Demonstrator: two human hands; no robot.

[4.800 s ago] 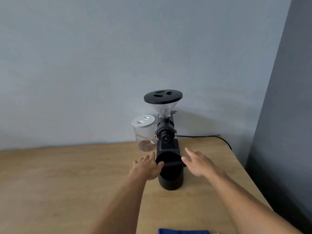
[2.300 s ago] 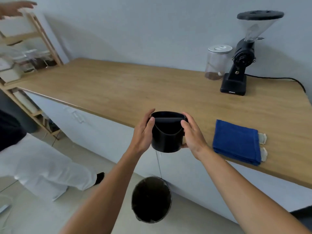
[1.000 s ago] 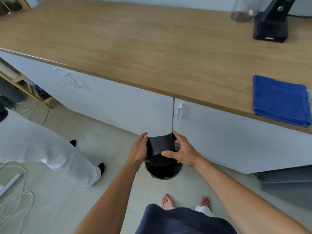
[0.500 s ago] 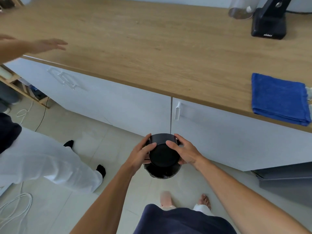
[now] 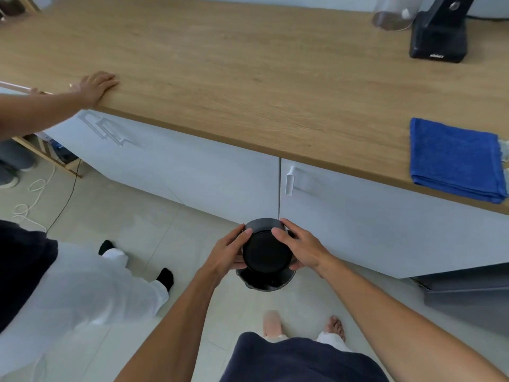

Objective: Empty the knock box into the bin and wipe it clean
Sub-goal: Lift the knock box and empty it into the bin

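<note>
The black knock box [image 5: 265,252] is held upside down, its flat round base facing the camera, directly over the small black bin [image 5: 264,283] on the floor. Only the bin's near rim shows beneath the box. My left hand [image 5: 227,253] grips the box's left side and my right hand [image 5: 298,248] grips its right side. A folded blue cloth [image 5: 454,158] lies on the wooden counter [image 5: 248,70] at the right, near the front edge.
White cabinet doors [image 5: 358,216] stand just behind the bin. A black grinder base [image 5: 438,40] and a clear jar [image 5: 391,15] sit at the counter's back right. Another person in white trousers [image 5: 77,293] stands to the left, a hand [image 5: 95,85] resting on the counter edge. Cables lie on the floor at the left.
Over five seconds I lifted the knock box off the counter, lowered it over the bin and turned it upside down. In the last half second the other person's hand came down onto the counter edge.
</note>
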